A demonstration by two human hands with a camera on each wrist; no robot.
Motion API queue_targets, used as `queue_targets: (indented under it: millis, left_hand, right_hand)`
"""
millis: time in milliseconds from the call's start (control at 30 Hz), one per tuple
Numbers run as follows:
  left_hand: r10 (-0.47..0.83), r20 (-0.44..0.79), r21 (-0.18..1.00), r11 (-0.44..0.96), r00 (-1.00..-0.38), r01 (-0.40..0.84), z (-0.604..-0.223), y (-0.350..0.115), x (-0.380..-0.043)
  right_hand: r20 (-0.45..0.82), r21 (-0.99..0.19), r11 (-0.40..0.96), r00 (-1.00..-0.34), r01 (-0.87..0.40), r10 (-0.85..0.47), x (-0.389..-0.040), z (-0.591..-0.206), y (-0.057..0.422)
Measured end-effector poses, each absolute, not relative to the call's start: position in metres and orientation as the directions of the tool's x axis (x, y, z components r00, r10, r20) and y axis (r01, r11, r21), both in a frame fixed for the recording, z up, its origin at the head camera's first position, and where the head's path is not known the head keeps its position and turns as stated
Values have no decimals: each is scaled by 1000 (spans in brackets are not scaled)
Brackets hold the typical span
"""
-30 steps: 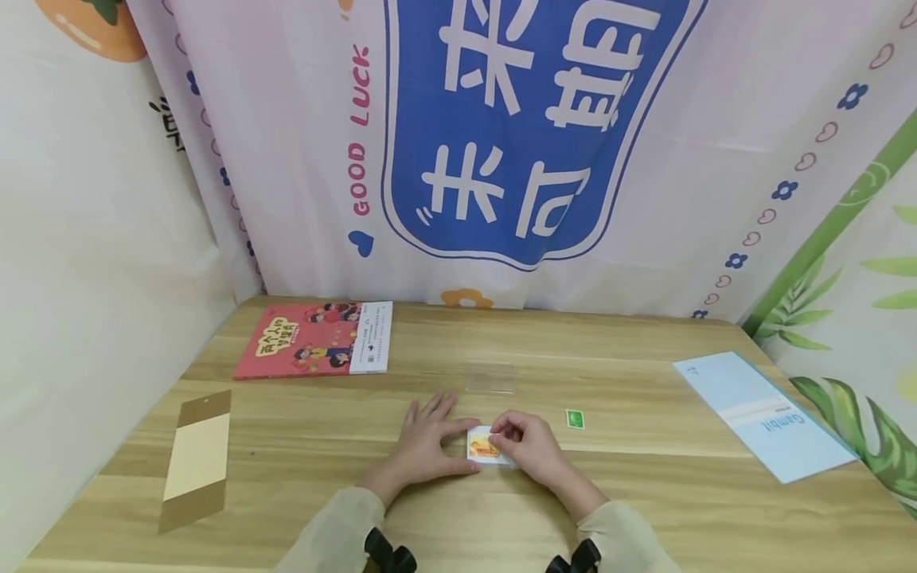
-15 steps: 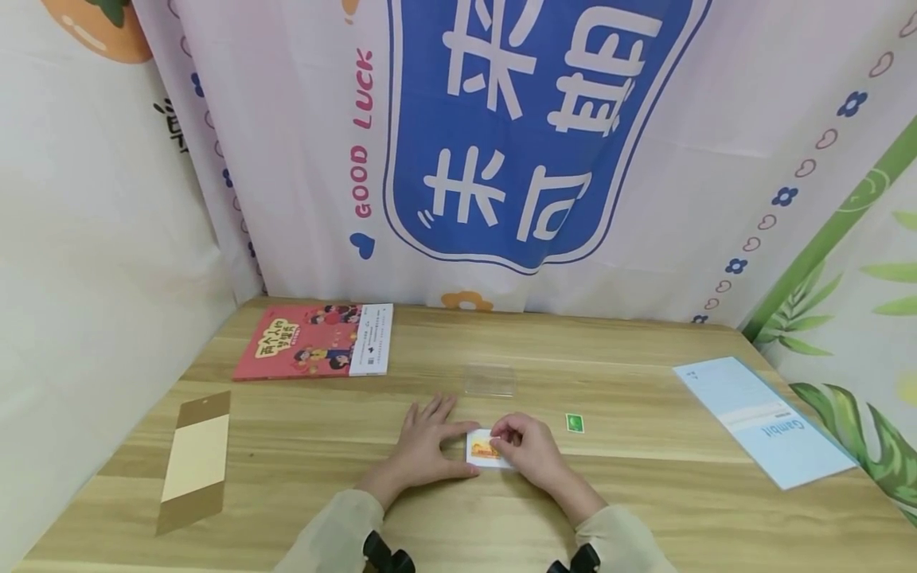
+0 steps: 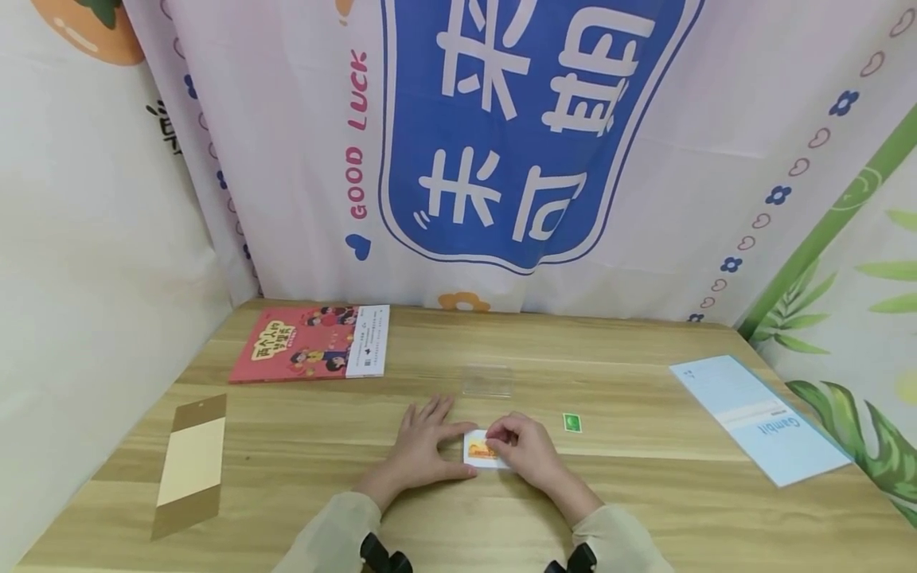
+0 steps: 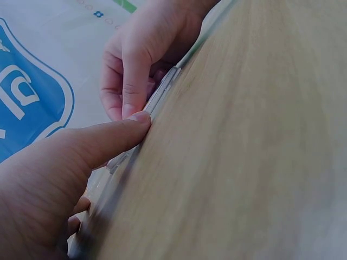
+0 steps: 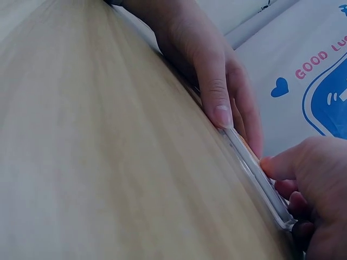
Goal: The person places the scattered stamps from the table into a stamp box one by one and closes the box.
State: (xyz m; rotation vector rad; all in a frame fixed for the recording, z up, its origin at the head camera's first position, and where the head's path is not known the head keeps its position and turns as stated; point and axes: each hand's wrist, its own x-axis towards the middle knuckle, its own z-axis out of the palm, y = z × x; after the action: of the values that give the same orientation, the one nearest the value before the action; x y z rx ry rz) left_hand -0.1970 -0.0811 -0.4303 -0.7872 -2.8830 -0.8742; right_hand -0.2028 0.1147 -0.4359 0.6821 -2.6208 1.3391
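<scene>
A flat clear plastic case with a white base (image 3: pixel 473 462) lies on the table between the hands. An orange stamp-like picture (image 3: pixel 480 450) lies over the white. My left hand (image 3: pixel 424 450) holds the case's left end, index finger at the far edge and thumb at the near edge. In the left wrist view, the left thumb (image 4: pixel 127 131) presses against its side. My right hand (image 3: pixel 528 450) pinches at the right part of the orange picture, hiding that end. In the right wrist view, an orange edge shows beside the right thumb (image 5: pixel 279 164).
A clear plastic lid (image 3: pixel 487 381) lies beyond the hands, and a small green stamp-like piece (image 3: pixel 571 422) to their right. A red picture book (image 3: pixel 301 344) is at the back left, a brown and cream card (image 3: pixel 192 461) at left, a light-blue sheet (image 3: pixel 761 422) at right.
The head view has shifted slightly. Both hands stay at the case, with only slight movement of the right fingers over the orange picture.
</scene>
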Motion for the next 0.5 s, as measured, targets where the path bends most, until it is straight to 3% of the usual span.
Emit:
queue_targets:
  millis: [267, 500]
  left_hand:
    - [455, 172, 502, 722, -874, 475, -432, -81, -199]
    - [451, 163, 501, 729, -877, 467, -432, -81, -199]
  right_hand:
    - [300, -748, 503, -896, -434, -327, -204, -434, 114]
    - [258, -802, 484, -933, -352, -251, -206, -423, 118]
